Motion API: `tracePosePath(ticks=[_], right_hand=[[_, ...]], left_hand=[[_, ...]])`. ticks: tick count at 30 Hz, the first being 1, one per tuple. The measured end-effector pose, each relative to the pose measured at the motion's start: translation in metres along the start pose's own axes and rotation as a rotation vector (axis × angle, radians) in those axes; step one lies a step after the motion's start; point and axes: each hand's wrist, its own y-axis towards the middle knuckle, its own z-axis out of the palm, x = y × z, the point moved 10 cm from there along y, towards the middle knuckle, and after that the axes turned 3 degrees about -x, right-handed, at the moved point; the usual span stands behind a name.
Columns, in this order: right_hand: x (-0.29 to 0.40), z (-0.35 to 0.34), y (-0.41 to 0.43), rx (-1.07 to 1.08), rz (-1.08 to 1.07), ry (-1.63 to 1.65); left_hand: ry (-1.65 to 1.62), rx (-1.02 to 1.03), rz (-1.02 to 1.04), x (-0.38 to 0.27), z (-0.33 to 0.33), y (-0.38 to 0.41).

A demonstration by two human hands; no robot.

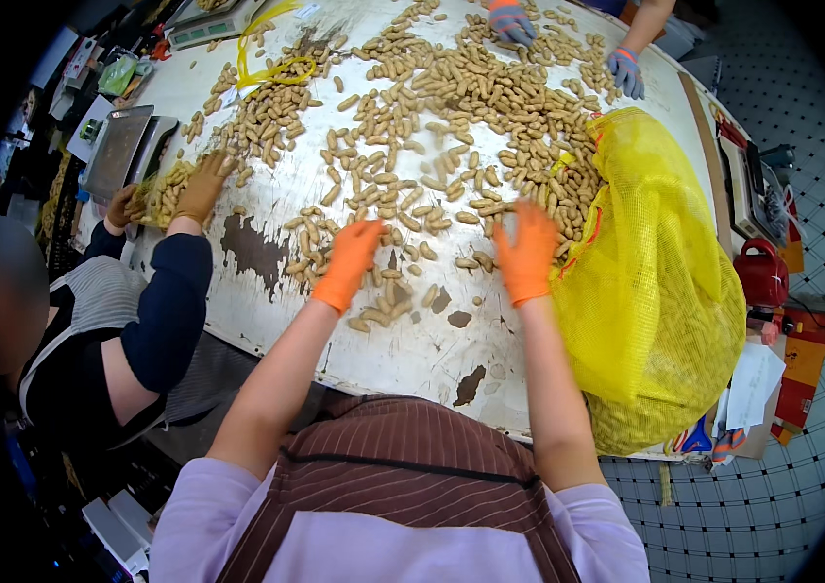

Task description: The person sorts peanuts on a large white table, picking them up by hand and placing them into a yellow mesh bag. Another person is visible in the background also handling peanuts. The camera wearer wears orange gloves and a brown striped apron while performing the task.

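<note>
My left hand (352, 261), in an orange glove, is low over the white worktop (412, 364) among loose unshelled peanuts (387, 178). Its fingertips point right and meet peanuts; whether they pinch any cannot be made out. My right hand (527, 251), gloved alike and blurred, has its thumb apart from the fingers and no peanut visible in it. It is at the lower edge of the thicker peanut heap (485, 95), just left of a yellow mesh sack (645, 306). The sack bulges with contents, and its red-trimmed mouth lies against the heap.
At left, a co-worker's gloved hands (201, 188) hold a net bag of peanuts (168, 193) near a scale (121, 157). Another person's grey gloves (627, 73) are at the far side. Yellow net strips (274, 73) lie on peanuts. A red mug (760, 273) stands right.
</note>
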Motion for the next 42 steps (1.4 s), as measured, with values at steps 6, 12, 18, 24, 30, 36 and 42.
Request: tracePosePath(ticks=[6, 12, 18, 24, 30, 36, 42], right_hand=[[-0.079, -0.01, 0.02, -0.043, 0.157, -0.555], [-0.01, 0.05, 0.023, 0.028, 0.024, -0.475], [0.037, 0.09, 0.017, 0.078, -0.13, -0.197], [0.031, 0.045, 0.008, -0.013, -0.015, 0.176], [0.001, 0.011, -0.03, -0.09, 0.105, 0.287], [0.008, 0.003, -0.039, -0.088, 0.052, 0.287], [0.017, 0.019, -0.013, -0.038, -0.042, 0.076]], left_hand=[[1.062, -0.062, 0.745, -0.049, 0.065, -0.008], [1.143, -0.262, 0.609, -0.064, -0.007, 0.022], [0.932, -0.118, 0.592, -0.067, 0.019, -0.004], [1.071, -0.091, 0.547, -0.038, 0.069, 0.003], [1.296, -0.024, 0.682, -0.041, 0.094, 0.006], [0.531, 0.057, 0.204, -0.032, 0.049, 0.023], [-0.841, 0.541, -0.178, -0.016, 0.027, -0.034]])
